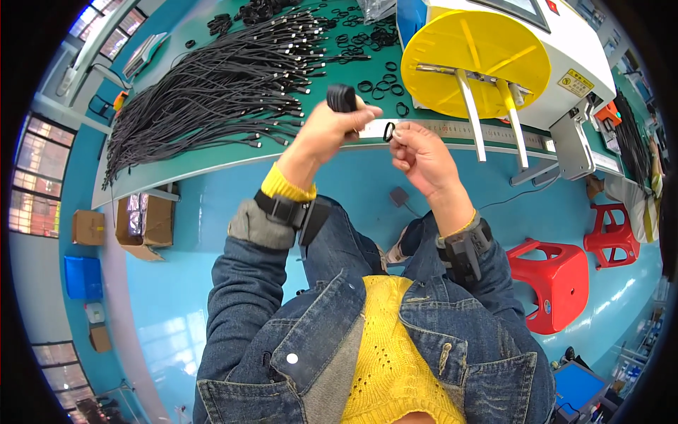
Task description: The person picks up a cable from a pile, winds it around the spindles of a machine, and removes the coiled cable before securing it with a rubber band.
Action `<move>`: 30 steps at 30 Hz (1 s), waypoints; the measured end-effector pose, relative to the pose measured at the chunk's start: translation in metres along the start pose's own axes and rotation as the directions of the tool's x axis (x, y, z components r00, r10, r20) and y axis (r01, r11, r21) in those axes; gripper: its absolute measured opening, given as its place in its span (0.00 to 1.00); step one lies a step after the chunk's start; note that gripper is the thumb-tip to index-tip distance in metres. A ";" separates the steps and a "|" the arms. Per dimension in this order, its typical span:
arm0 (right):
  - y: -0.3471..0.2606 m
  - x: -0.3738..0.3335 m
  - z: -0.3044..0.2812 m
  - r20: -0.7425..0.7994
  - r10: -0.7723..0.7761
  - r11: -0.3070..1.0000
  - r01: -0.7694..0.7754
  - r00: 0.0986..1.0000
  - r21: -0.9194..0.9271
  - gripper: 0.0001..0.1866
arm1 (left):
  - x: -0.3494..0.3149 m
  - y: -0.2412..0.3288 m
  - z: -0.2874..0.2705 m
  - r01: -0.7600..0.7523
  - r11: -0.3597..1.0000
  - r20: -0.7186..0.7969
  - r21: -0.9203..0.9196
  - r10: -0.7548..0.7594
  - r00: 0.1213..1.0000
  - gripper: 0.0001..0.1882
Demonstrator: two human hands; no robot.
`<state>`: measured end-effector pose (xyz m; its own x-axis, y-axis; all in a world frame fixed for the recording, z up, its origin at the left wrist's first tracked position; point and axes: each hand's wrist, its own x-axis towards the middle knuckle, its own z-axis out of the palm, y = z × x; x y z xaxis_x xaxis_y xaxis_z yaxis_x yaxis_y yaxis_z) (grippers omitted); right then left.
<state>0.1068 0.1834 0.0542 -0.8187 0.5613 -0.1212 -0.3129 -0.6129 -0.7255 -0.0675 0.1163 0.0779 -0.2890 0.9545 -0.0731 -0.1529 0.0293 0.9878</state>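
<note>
A coiled black cable (341,98) is gripped in my left hand (326,133), over the front edge of the green table. My right hand (426,157) is closed in a pinch on a small black band (389,132), just right of the coil and apart from it. Behind my hands, more loose black bands (380,90) are scattered on the table. A long heap of black cables (212,95) with metal-tipped plugs covers its left part.
At the right stands a white machine (600,60) with a yellow disc (438,53) and two rods (472,116) jutting toward me. A ruler (487,133) runs along the table edge. Red stools (558,286) stand at right; an open cardboard box (155,226) sits at left.
</note>
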 end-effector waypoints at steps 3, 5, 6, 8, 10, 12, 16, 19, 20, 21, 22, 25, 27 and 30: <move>0.002 -0.017 0.003 0.091 0.124 0.992 -0.120 0.988 -0.043 0.03 | -0.036 -0.017 0.015 0.060 0.973 0.127 -0.221 -0.032 0.991 0.07; 0.007 -0.027 0.000 0.108 0.236 0.966 -0.222 0.966 -0.130 0.02 | -0.053 -0.031 0.020 0.055 0.976 0.179 -0.213 -0.017 0.984 0.09; 0.012 -0.032 -0.002 0.106 0.249 0.964 -0.236 0.963 -0.126 0.02 | -0.061 -0.037 0.020 0.065 0.974 0.171 -0.218 -0.028 0.985 0.09; 0.019 -0.040 -0.003 0.130 0.196 0.974 -0.177 0.972 -0.143 0.02 | -0.072 -0.043 0.019 0.058 0.980 0.121 -0.192 -0.035 0.992 0.07; 0.027 -0.053 -0.003 0.140 0.170 0.978 -0.149 0.975 -0.146 0.02 | -0.079 -0.051 0.017 0.061 0.982 0.097 -0.177 -0.044 0.994 0.06; 0.032 -0.075 0.004 0.181 0.135 0.991 -0.129 0.974 -0.048 0.02 | -0.083 -0.059 0.017 0.057 0.975 0.067 -0.214 -0.043 0.997 0.06; 0.048 -0.091 -0.007 0.180 0.248 0.969 -0.245 0.952 -0.040 0.05 | -0.084 -0.061 0.025 0.077 0.977 0.122 -0.201 -0.053 0.991 0.07; 0.037 -0.098 -0.014 0.125 0.280 0.948 -0.253 0.952 -0.195 0.07 | -0.090 -0.059 0.038 0.131 0.980 0.167 -0.153 -0.105 0.980 0.08; 0.027 -0.096 -0.015 0.096 0.240 0.922 -0.196 0.966 -0.333 0.08 | -0.093 -0.058 0.042 0.166 0.979 0.170 -0.117 -0.145 0.975 0.08; 0.018 -0.094 -0.015 0.074 0.196 0.874 -0.140 0.978 -0.466 0.10 | -0.095 -0.057 0.045 0.201 0.976 0.171 -0.081 -0.185 0.968 0.08; 0.012 -0.092 -0.014 0.068 0.193 0.874 -0.141 0.979 -0.465 0.10 | -0.096 -0.057 0.050 0.204 0.976 0.177 -0.081 -0.187 0.966 0.08; -0.005 -0.088 -0.006 0.218 -0.090 0.217 0.233 0.972 -0.948 0.17 | -0.100 -0.055 0.059 0.117 0.914 0.125 0.390 -0.178 0.976 0.10; -0.019 -0.086 0.009 0.246 -0.060 0.119 0.251 0.968 -0.961 0.19 | -0.104 -0.057 0.062 0.093 0.882 0.123 0.462 -0.168 0.978 0.10; -0.025 -0.084 0.023 0.290 0.006 -0.079 0.289 0.957 -0.954 0.23 | -0.106 -0.057 0.067 0.042 0.800 0.123 0.599 -0.144 0.982 0.11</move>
<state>0.1720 0.1389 0.0983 -0.9248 0.3728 0.0762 0.2473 0.7410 -0.6243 0.0353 0.0329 0.0387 -0.1452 0.9696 -0.1968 0.4319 0.2411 0.8691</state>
